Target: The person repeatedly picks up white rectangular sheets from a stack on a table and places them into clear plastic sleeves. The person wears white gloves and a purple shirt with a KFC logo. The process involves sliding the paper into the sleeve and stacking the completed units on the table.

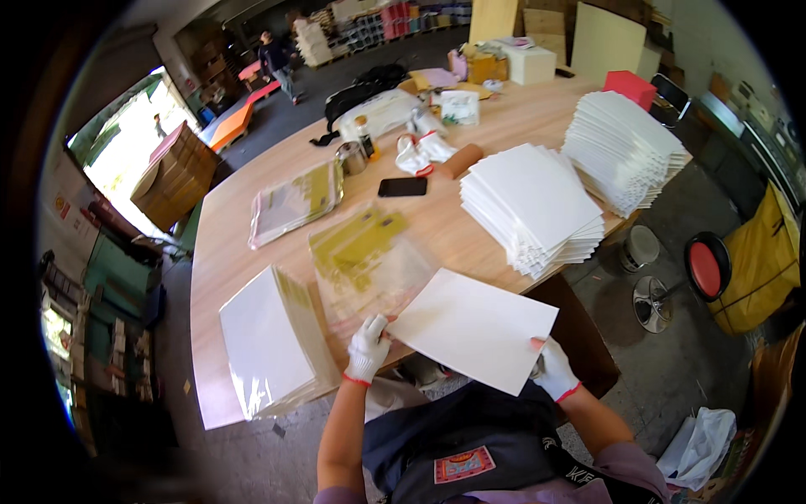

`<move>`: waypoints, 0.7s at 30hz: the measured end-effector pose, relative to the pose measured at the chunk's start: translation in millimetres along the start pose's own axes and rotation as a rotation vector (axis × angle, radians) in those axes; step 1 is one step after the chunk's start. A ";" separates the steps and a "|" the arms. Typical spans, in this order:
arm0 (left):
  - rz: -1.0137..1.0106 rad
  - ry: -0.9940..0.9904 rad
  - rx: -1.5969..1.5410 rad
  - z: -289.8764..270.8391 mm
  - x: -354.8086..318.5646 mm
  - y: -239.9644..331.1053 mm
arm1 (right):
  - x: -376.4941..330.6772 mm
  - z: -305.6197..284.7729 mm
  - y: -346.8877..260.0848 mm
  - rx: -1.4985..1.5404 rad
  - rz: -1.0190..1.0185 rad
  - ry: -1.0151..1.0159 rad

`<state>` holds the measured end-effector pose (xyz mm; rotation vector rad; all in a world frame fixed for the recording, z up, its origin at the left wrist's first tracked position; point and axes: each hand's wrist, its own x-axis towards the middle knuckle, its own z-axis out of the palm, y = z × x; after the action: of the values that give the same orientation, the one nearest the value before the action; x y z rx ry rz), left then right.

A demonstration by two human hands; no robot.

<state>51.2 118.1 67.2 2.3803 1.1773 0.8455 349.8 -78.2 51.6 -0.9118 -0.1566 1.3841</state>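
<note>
A white rectangular board (pixel 475 328) is held tilted over the table's near edge. My left hand (pixel 367 349), in a white glove with a red cuff, grips its left corner. At its lower right edge my right hand (pixel 554 370), gloved the same way, pinches it, with a bare fingertip showing. Just beyond the board lie clear plastic sleeves with gold print (pixel 361 252), spread flat on the table. To the left of my left hand stands a pile of glossy, plastic-wrapped white boards (pixel 273 349). A fanned stack of plain white boards (pixel 531 202) sits to the right.
On the wooden table (pixel 227 227) are a second white stack (pixel 621 147), a bundle of sleeves (pixel 298 202), a black phone (pixel 402 186), a bottle (pixel 366 139) and spare gloves (pixel 424 153). A stool (pixel 707 267) stands right; a person (pixel 275 65) walks far off.
</note>
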 end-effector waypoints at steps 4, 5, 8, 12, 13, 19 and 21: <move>-0.086 0.094 0.007 4.6 -16.8 -5.8 | 7.7 -8.6 10.4 0.041 0.002 -0.095; -0.039 0.171 0.063 5.5 -20.0 -6.5 | 7.5 -7.8 12.0 0.032 -0.006 -0.068; -0.074 0.192 -0.135 9.0 -34.1 7.2 | 7.3 -5.0 19.9 0.011 0.003 -0.044; -0.338 0.572 -0.678 46.6 -52.0 27.0 | -10.1 23.0 19.3 -0.020 0.013 -0.038; -0.397 0.705 -0.688 57.5 -48.9 30.3 | -15.5 28.5 24.0 -0.032 0.012 0.004; -0.757 0.370 -2.210 138.0 -58.9 7.0 | -51.7 49.8 22.5 -0.138 0.072 -0.114; -0.784 0.202 -2.140 152.0 -74.4 10.2 | -49.5 49.8 26.9 -0.275 0.103 -0.087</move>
<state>120.5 44.8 -69.1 0.0929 0.4096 1.0327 288.1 -101.3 87.7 -1.0995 -0.3776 1.5226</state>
